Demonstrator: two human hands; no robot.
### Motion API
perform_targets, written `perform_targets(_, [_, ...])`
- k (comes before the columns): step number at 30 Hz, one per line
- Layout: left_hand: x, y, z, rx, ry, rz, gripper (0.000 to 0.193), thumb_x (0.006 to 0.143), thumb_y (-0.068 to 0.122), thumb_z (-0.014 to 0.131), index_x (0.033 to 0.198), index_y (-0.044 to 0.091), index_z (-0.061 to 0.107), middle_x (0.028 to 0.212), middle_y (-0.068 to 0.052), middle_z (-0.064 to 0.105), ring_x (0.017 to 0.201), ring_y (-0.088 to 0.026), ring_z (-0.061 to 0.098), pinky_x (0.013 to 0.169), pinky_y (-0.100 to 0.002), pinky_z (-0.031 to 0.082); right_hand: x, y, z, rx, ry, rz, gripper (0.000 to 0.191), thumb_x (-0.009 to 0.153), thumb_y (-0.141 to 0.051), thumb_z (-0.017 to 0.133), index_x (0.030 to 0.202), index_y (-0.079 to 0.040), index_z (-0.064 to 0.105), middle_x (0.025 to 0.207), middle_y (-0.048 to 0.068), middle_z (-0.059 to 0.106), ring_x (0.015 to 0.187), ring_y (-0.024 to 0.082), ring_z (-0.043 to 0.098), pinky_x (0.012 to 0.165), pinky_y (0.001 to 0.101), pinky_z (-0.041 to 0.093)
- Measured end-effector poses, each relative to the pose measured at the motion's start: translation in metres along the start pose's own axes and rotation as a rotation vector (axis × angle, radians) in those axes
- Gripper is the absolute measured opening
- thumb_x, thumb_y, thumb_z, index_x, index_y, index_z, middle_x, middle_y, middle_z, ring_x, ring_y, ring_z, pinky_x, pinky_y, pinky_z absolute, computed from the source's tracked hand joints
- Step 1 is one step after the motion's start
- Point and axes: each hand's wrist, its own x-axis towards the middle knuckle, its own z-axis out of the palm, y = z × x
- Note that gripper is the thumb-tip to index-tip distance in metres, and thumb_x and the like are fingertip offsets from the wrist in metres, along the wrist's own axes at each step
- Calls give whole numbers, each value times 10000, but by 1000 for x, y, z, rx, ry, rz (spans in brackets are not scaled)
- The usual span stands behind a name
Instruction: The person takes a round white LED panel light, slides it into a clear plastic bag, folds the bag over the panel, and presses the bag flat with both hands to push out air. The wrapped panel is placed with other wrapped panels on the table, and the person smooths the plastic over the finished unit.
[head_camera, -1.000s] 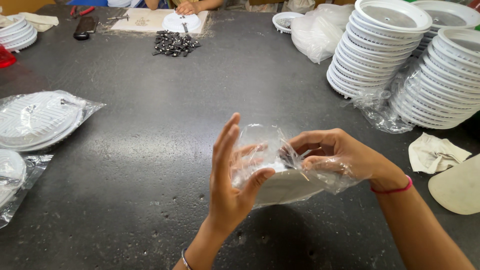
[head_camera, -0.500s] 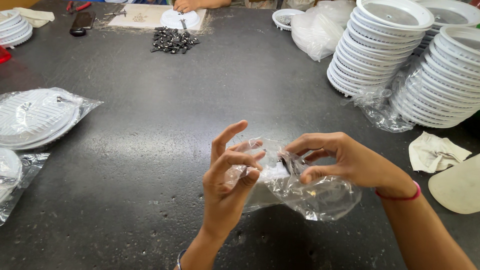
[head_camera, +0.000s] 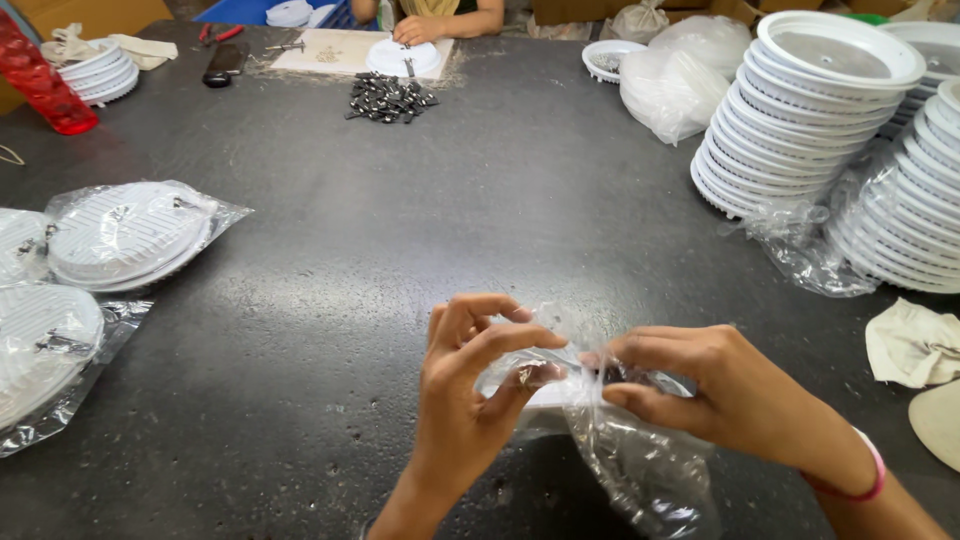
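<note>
Near the front edge of the dark table (head_camera: 420, 230) we hold a clear plastic bag (head_camera: 640, 460) between both hands. Our left hand (head_camera: 465, 400) pinches the bag's upper edge with thumb and fingers closed on the film, and our right hand (head_camera: 720, 395) grips the same edge from the other side — both are clamped on the plastic. A white round part (head_camera: 548, 395) sits inside the bag, between the two hands, mostly hidden. At the left lie bagged white discs (head_camera: 125, 235). At the right stand tall stacks of white round covers (head_camera: 800, 110). Far across the table we see a pile of small dark clips (head_camera: 388, 98) and another person's hand (head_camera: 415, 30).
</note>
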Motion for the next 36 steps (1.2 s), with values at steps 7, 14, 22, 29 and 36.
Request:
perform_targets(7, [-9, 13, -10, -35, 22, -159, 132, 902, 138, 800, 1021, 102, 754, 996, -1, 603, 738, -62, 592, 576, -184, 493, -5, 1, 8, 3, 61, -37, 234, 920, -256, 682, 1040, -84, 785, 717, 67, 762, 518, 136, 666, 488, 315, 517])
perform_targets(14, [-14, 25, 2, -98, 19, -94, 107, 929, 31, 706, 974, 58, 613, 1033, -81, 549, 800, -96, 604, 641, -182, 585, 1, -5, 23, -45, 60, 29, 201, 892, -229, 682, 908, -30, 711, 606, 137, 612, 467, 254, 573, 480, 367, 478])
perform_targets(22, [-8, 53, -2, -199, -261, -49, 658, 921, 528, 713, 1233, 7, 462, 1192, -158, 528, 1142, -324, 675, 965, -447, 578, 4, 2, 24, -4, 122, 27, 177, 910, -163, 654, 946, 2, 707, 622, 144, 609, 471, 235, 554, 485, 361, 471])
perform_targets(29, [-31, 54, 25, 349, -172, 182, 399, 916, 411, 819, 1124, 146, 605, 1221, -59, 543, 1203, -311, 694, 942, -423, 601, 6, 6, 32, 107, 156, -12, 216, 906, -198, 691, 1023, -32, 766, 684, 51, 740, 516, 95, 643, 456, 285, 500])
perform_targets(36, [-27, 27, 15, -16, -148, -102, 339, 950, 348, 758, 1147, 131, 588, 1283, -35, 550, 1039, -125, 722, 763, -222, 628, 3, 3, 36, 91, 104, 88, 192, 900, -201, 692, 973, -49, 784, 577, 44, 686, 442, 112, 583, 413, 301, 443])
